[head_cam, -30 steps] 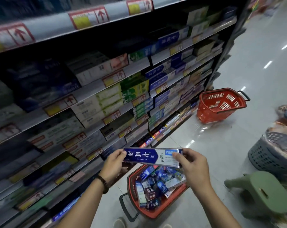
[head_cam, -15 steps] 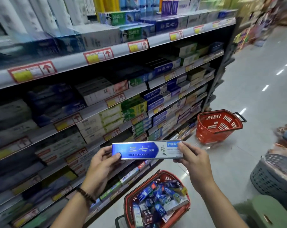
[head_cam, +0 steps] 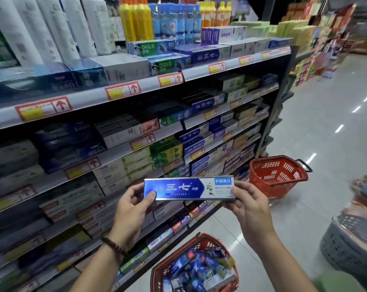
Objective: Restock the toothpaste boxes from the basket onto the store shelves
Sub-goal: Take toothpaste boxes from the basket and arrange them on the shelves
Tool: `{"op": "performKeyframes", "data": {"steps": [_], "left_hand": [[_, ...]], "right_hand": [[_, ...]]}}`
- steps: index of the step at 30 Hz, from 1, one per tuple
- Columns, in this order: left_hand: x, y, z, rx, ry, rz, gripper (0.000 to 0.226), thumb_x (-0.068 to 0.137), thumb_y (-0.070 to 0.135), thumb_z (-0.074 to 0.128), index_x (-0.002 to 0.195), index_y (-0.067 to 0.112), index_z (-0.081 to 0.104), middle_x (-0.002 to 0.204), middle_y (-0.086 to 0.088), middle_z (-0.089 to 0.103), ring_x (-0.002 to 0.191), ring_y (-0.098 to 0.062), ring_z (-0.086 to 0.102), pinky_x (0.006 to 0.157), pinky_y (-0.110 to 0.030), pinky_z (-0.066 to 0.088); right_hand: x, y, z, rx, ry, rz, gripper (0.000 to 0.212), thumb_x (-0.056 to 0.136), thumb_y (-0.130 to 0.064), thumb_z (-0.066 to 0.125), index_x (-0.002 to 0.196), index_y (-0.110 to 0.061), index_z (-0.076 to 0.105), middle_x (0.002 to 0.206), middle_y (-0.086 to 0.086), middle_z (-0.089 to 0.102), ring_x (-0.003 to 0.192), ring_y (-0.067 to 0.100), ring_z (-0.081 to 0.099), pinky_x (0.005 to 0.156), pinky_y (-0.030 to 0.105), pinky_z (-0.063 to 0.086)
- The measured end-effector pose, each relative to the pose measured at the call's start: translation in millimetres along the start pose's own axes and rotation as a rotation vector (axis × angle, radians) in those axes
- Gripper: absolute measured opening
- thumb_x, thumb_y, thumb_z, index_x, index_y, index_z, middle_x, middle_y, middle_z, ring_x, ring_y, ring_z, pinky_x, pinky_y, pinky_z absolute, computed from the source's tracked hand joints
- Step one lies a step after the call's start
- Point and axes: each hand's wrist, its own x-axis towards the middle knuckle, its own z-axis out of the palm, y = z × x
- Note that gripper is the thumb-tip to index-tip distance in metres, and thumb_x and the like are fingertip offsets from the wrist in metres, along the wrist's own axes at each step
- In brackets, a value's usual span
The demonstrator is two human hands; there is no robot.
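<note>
I hold a long blue-and-white toothpaste box level in front of the shelves, at chest height. My left hand pinches its blue left end, thumb on the front face. My right hand grips its white right end. Below my hands a red basket on the floor is full of several blue toothpaste boxes. The store shelves on the left carry rows of toothpaste boxes; matching blue boxes lie on the upper shelf and on the tiers below it.
A second red basket stands on the floor near the shelf's far end. A grey mesh basket sits at the right edge, with a green stool in the lower right corner. Bottles line the top shelf. The tiled aisle runs on to the right.
My view has tilted upward, bringing the top shelf and bottles into sight. The box in both hands has risen relative to the basket, which now sits lower in the frame.
</note>
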Motion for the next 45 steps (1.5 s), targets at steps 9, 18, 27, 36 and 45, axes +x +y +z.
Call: {"op": "performKeyframes", "data": {"steps": [9,18,27,36,45], "left_hand": [[-9.7,13.9,10.6,0.061,0.023,0.081,0.036,0.087,0.013,0.080,0.120,0.022,0.068,0.117,-0.006,0.076,0.109,-0.021,0.075,0.093,-0.046,0.061],[13.1,41.2,-4.0,0.029,0.014,0.098,0.035,0.091,0.009,0.076,0.122,0.021,0.067,0.115,-0.007,0.075,0.105,-0.019,0.076,0.085,-0.041,0.065],[42.8,44.2,-12.2,0.076,0.002,0.137,0.036,0.087,0.014,0.080,0.119,0.023,0.066,0.116,-0.004,0.075,0.111,-0.020,0.073,0.090,-0.045,0.062],[57.5,49.3,19.9,0.110,0.017,0.170,0.024,0.089,0.011,0.077,0.111,0.018,0.069,0.106,0.004,0.078,0.098,-0.012,0.076,0.088,-0.042,0.062],[71.2,34.8,86.7,0.150,0.157,0.196,0.021,0.087,0.018,0.079,0.106,0.022,0.071,0.106,0.004,0.078,0.104,-0.019,0.074,0.091,-0.051,0.061]], "right_hand": [[8.9,-6.5,2.5,-0.037,0.049,-0.044,0.011,0.107,-0.010,0.057,0.107,0.001,0.060,0.107,0.020,0.077,0.112,0.038,0.073,0.093,0.049,0.061],[11.6,-11.0,44.1,-0.161,0.074,-0.143,0.013,0.105,-0.015,0.060,0.105,-0.002,0.062,0.102,0.010,0.079,0.106,0.028,0.076,0.090,0.046,0.063],[29.9,-15.6,67.5,-0.243,0.100,-0.200,0.014,0.106,-0.017,0.060,0.105,-0.004,0.063,0.102,0.006,0.080,0.106,0.023,0.077,0.086,0.041,0.064],[68.2,-29.3,61.9,-0.215,0.088,-0.208,0.014,0.106,-0.018,0.059,0.102,-0.005,0.063,0.101,0.006,0.080,0.106,0.023,0.077,0.089,0.046,0.064],[147.8,-42.3,19.9,-0.196,-0.011,-0.215,0.014,0.105,-0.018,0.062,0.096,-0.009,0.067,0.101,0.010,0.080,0.104,0.029,0.077,0.088,0.048,0.062]]}}
